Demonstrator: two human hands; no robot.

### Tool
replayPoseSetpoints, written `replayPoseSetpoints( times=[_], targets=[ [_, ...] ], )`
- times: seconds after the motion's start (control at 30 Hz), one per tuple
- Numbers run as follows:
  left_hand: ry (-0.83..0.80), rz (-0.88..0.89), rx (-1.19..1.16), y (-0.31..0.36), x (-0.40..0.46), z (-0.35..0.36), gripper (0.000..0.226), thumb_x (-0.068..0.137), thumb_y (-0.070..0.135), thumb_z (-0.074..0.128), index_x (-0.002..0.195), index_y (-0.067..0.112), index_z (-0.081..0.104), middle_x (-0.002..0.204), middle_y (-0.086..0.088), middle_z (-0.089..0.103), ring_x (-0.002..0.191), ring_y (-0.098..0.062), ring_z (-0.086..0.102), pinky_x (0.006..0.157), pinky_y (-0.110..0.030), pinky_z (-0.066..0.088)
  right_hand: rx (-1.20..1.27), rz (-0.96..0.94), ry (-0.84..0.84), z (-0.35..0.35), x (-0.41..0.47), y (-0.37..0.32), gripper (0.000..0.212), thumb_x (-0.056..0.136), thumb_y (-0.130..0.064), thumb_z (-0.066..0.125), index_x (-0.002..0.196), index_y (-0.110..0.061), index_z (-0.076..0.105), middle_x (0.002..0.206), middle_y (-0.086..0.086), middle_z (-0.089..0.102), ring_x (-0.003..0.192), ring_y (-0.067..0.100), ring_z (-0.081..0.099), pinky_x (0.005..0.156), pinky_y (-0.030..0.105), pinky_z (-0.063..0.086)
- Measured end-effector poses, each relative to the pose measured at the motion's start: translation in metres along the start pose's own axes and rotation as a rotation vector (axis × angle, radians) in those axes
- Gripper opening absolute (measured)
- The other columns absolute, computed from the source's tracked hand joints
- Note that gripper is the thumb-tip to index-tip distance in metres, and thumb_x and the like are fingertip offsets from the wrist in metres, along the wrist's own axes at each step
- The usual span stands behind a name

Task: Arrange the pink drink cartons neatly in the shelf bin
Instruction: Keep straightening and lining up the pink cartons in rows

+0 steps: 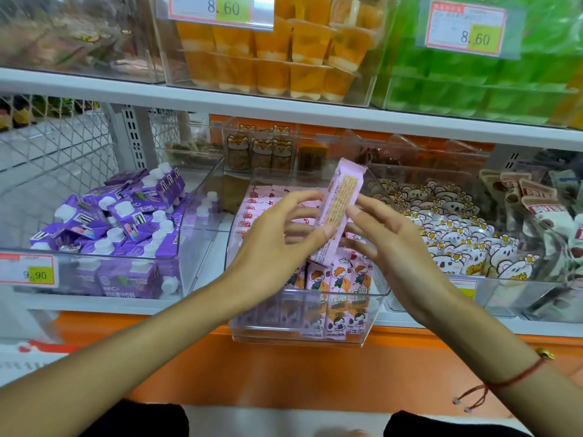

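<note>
A clear shelf bin (372, 313) in the middle of the lower shelf holds several pink drink cartons (339, 298), some upright at the front, others lying flat behind. Above them I hold one pink carton (342, 203) tilted, its printed back facing me. My left hand (284, 238) pinches its lower part between thumb and fingers. My right hand (388, 234) touches its right edge with loosely spread fingers.
A clear bin of purple cartons (120, 222) stands to the left, and a bin of bear-print packets (467, 234) to the right. Smaller bins with snacks sit behind. The white shelf above (220, 99) carries orange and green jelly cups. An orange panel runs below.
</note>
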State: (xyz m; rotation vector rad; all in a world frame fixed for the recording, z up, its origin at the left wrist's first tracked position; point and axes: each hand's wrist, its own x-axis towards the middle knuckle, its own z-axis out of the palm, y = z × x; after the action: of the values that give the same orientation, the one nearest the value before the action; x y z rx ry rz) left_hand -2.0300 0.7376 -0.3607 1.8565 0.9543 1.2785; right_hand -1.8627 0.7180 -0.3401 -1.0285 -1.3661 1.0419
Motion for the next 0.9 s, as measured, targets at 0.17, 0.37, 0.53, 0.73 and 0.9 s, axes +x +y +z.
replayPoseSetpoints(
  times=[0.17, 0.37, 0.53, 0.73, 0.9],
  targets=[
    [-0.005, -0.005, 0.036, -0.004, -0.001, 0.001, 0.026, 0.091, 0.032, 0.063, 0.116, 0.034, 0.055, 0.116, 0.027, 0.060, 0.109, 0.009, 0.056, 0.087, -0.013, 0.048, -0.035, -0.027, 0.110, 0.001, -0.001, 0.002, 0.031, 0.083, -0.022, 0.069, 0.113, -0.019, 0.062, 0.100, 0.002, 0.072, 0.088, 0.008, 0.070, 0.077, 0.021, 0.055],
    [0.097, 0.092, 0.091, -0.001, -0.002, -0.001, 0.035, 0.078, 0.022, 0.078, 0.107, 0.034, 0.060, 0.107, 0.023, 0.064, 0.103, 0.001, 0.060, 0.081, -0.021, 0.052, -0.127, -0.119, 0.079, 0.002, -0.004, 0.001, 0.031, 0.071, -0.011, 0.079, 0.097, -0.016, 0.062, 0.103, 0.003, 0.069, 0.089, 0.012, 0.071, 0.078, 0.022, 0.056],
    [0.111, 0.191, 0.099, 0.002, -0.003, -0.004, 0.039, 0.080, 0.000, 0.072, 0.110, 0.023, 0.064, 0.111, 0.016, 0.065, 0.110, 0.000, 0.058, 0.096, -0.015, 0.045, -0.141, -0.233, 0.013, -0.001, -0.007, -0.001, 0.023, 0.074, 0.001, 0.076, 0.081, -0.016, 0.061, 0.095, -0.003, 0.072, 0.091, 0.010, 0.070, 0.077, 0.018, 0.053],
    [0.060, 0.189, 0.050, 0.008, -0.002, -0.006, 0.042, 0.084, 0.002, 0.069, 0.116, 0.028, 0.062, 0.120, 0.012, 0.064, 0.115, -0.001, 0.057, 0.101, -0.023, 0.045, -0.116, -0.245, 0.011, -0.003, -0.007, 0.000, 0.024, 0.076, 0.002, 0.073, 0.082, -0.017, 0.061, 0.095, -0.002, 0.073, 0.088, 0.013, 0.071, 0.077, 0.019, 0.054],
    [0.066, 0.031, -0.136, 0.014, 0.001, -0.008, 0.039, 0.088, 0.012, 0.066, 0.121, 0.031, 0.056, 0.119, 0.015, 0.065, 0.110, 0.001, 0.061, 0.091, -0.017, 0.050, -0.176, -0.267, -0.046, -0.003, -0.007, -0.004, 0.023, 0.087, -0.008, 0.064, 0.106, -0.021, 0.067, 0.107, -0.007, 0.071, 0.104, 0.008, 0.065, 0.084, 0.016, 0.050]
  ],
)
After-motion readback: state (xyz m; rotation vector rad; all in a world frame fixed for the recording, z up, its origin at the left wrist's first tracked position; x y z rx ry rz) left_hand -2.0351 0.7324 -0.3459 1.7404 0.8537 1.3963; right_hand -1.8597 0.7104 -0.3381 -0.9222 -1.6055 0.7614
